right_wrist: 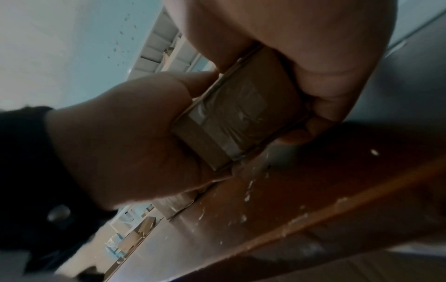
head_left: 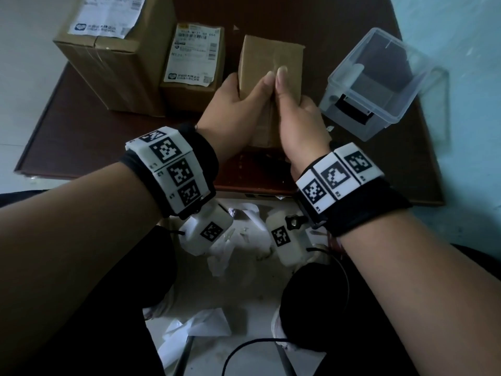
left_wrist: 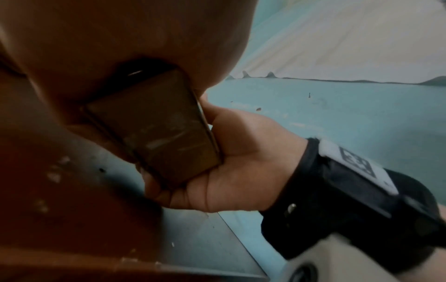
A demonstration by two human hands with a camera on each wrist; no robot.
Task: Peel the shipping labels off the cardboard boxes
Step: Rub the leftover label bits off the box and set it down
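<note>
Both my hands on the small plain brown cardboard box, centre of the dark reddish-brown wooden table. Left hand wraps its left edge, thumb over the top face; right hand clamps the right side, thumb lying up the top face beside the left thumb.

No label visible on the faces I see (probably stripped, or it's underneath). Judgement: rotate the box w/ both hands, check each face before setting it aside; keep grip light so the cardboard doesn't crush.

Still labelled: medium brown box w/ white printed shipping label just left of the hands, touching the large brown carton w/ white label beyond. Clear plastic lidless tub sits right.
</note>
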